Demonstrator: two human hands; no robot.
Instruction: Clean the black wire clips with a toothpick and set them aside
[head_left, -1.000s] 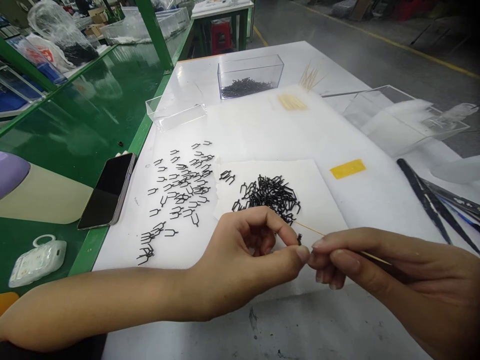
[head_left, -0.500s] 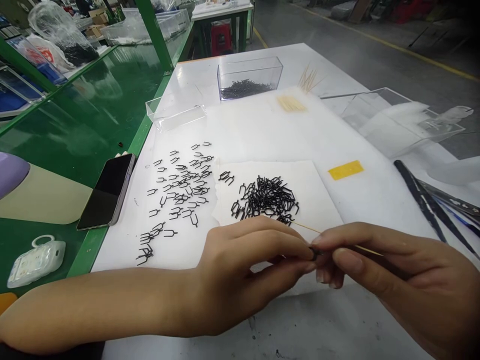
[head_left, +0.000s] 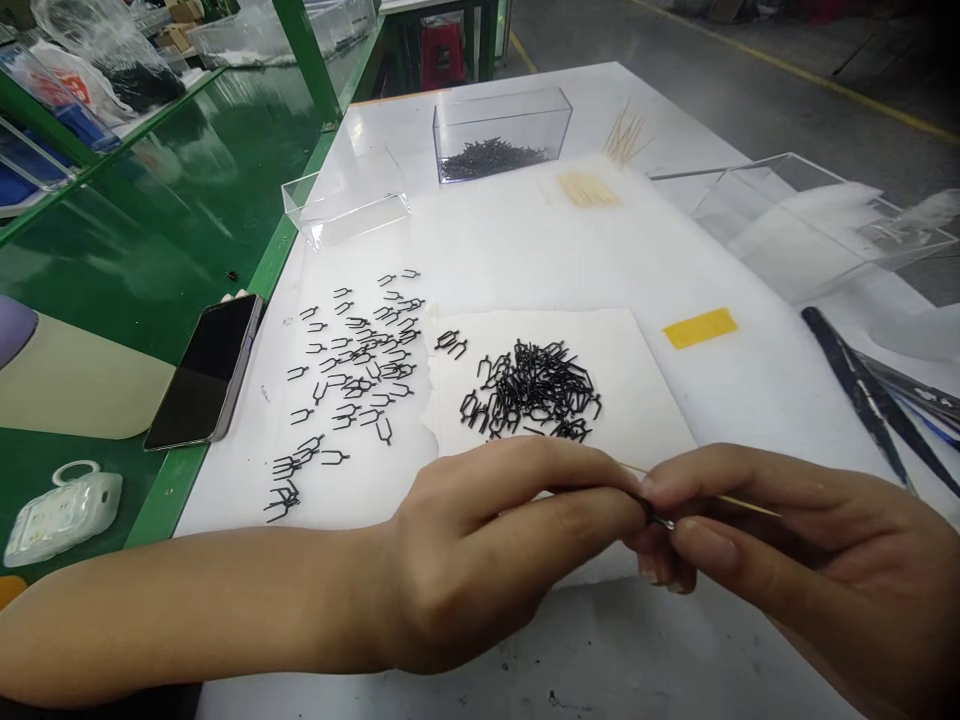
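My left hand (head_left: 502, 550) is closed, thumb and fingers pinched at a small dark part (head_left: 660, 520), mostly hidden by the fingertips. Meeting it from the right, my right hand (head_left: 810, 560) is closed too and grips a thin wooden stick (head_left: 750, 505) that runs through its fingers. The fingertips of both hands touch or nearly touch around the part. Just beyond them, a heap of black fork-shaped parts (head_left: 536, 385) lies on a white paper sheet (head_left: 637, 390). More black forked pieces (head_left: 367, 350) are spread on the white surface to the left.
A clear box (head_left: 502, 125) of black parts stands at the back, near loose wooden sticks (head_left: 589, 188). A clear lid (head_left: 360, 215), a phone (head_left: 206, 370) and a yellow strip (head_left: 700, 328) lie around. Dark tweezers (head_left: 855, 385) and a clear tray (head_left: 817, 230) are at right.
Both hands have shifted slightly right, still fingertip to fingertip. My left fingers now cover more of the small part, and a shiny bit shows between the hands. The view has tilted slightly.
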